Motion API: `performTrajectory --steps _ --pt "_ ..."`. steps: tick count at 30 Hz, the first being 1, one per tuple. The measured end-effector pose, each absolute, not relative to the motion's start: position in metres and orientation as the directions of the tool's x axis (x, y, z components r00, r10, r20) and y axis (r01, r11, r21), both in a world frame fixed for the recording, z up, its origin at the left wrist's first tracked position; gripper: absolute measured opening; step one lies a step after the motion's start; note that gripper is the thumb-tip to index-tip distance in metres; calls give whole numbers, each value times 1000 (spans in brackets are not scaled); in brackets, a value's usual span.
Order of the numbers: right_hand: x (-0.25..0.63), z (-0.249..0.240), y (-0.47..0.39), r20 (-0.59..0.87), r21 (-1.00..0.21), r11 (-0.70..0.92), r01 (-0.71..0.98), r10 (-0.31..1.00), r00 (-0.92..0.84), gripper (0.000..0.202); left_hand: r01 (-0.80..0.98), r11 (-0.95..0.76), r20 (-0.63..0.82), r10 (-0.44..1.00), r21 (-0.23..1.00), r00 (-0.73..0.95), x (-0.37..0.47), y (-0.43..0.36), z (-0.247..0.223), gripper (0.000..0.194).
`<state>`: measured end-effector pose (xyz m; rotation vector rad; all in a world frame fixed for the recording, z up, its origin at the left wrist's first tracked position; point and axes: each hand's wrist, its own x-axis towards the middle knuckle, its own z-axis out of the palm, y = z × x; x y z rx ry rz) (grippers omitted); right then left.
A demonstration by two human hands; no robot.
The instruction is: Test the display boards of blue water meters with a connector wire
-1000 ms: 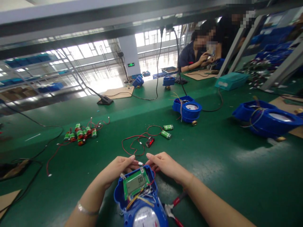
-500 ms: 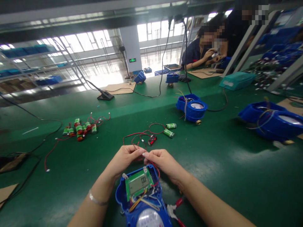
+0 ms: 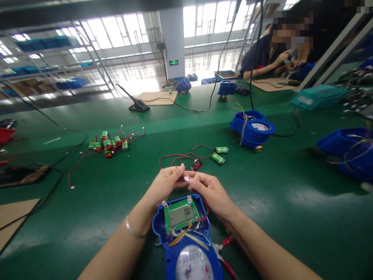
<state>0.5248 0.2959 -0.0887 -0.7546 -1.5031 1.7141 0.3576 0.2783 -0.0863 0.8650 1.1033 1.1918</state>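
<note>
A blue meter housing (image 3: 171,256) lies in front of me, with a green circuit board and a lit display (image 3: 182,216) reading 0.0 in its upper part. Just beyond it, my left hand (image 3: 167,181) pinches a small white connector (image 3: 182,166) on thin wires. My right hand (image 3: 208,190) pinches another white connector (image 3: 186,179), whose red wire runs down to the housing. The two hands are close together. Past them lie a small black device with a red light (image 3: 196,165) and two green batteries (image 3: 218,158) on red wires.
Several green batteries (image 3: 107,144) with red wires lie at the left. More blue meters (image 3: 252,128) stand on the right. Red-handled pliers (image 3: 229,268) lie beside the housing. A black stand (image 3: 139,105) is farther back. A person (image 3: 262,58) works at the back right.
The view has shifted, so the scene sits farther right. The white connectors between my fingertips have come apart a little and show more clearly.
</note>
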Motion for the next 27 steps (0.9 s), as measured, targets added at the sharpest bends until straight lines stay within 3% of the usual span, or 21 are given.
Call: performTrajectory --steps 4,7,11,13,16,19,23,27 --pt "526 -86 294 13 -991 -63 -118 831 -556 42 -352 188 -248 960 917 -133 341 281 -87 40" --pt "525 -84 294 -45 -979 -139 -147 857 -514 46 -356 244 -299 948 902 -109 334 277 -83 38" --pt "532 -80 295 -124 -941 -277 -196 819 -560 53 -312 395 -394 916 864 70 330 261 -71 67" --pt "538 -75 294 -174 -935 -326 -141 766 -619 61 -226 440 -425 898 869 113 324 247 -65 74" --pt "546 -68 288 -241 -953 -303 19 714 -658 72 -51 439 -435 897 897 77 311 218 -60 85" --pt "549 -65 282 -307 -947 -292 138 681 -665 79 -7 425 -425 905 905 -7 305 186 -58 93" --pt "549 -64 275 -351 -931 -308 197 599 -720 70 -31 431 -432 901 902 -48 316 157 -60 96" --pt "553 -61 274 -365 -929 -276 247 571 -735 56 -95 414 -413 910 905 30 335 150 -69 88"
